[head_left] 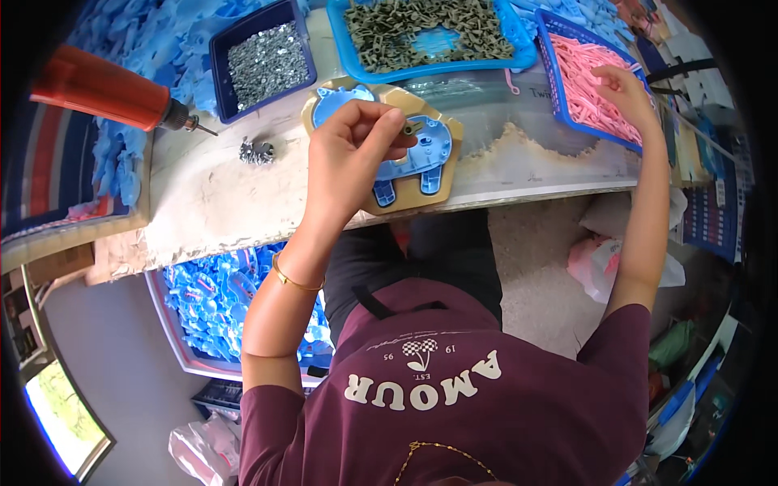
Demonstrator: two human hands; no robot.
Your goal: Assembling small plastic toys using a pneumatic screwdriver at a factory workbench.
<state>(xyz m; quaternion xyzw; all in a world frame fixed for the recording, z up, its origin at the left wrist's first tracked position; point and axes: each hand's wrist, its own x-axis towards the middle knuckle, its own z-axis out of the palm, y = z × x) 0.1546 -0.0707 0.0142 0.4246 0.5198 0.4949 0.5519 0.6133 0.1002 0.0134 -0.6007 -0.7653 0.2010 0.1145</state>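
Note:
My left hand (356,150) is closed in a pinch around a small olive-brown plastic part (412,128). It hangs over a light-blue plastic shell (429,150), which lies in a tan, shaped holder (446,182) at the table's front edge. My hand hides part of the shell. Over to the right, my right hand (630,95) reaches over a blue basket (559,93) of long thin pink plastic pieces (579,77). Its fingers are apart at the pieces, and I see nothing held in them.
A blue tray (344,61) of olive-brown parts and a dark-blue bin (217,73) of small metal pieces stand at the back. A red power screwdriver (113,91) juts in at left, near a small screw pile (258,151). A crate (174,324) of blue parts sits below the table.

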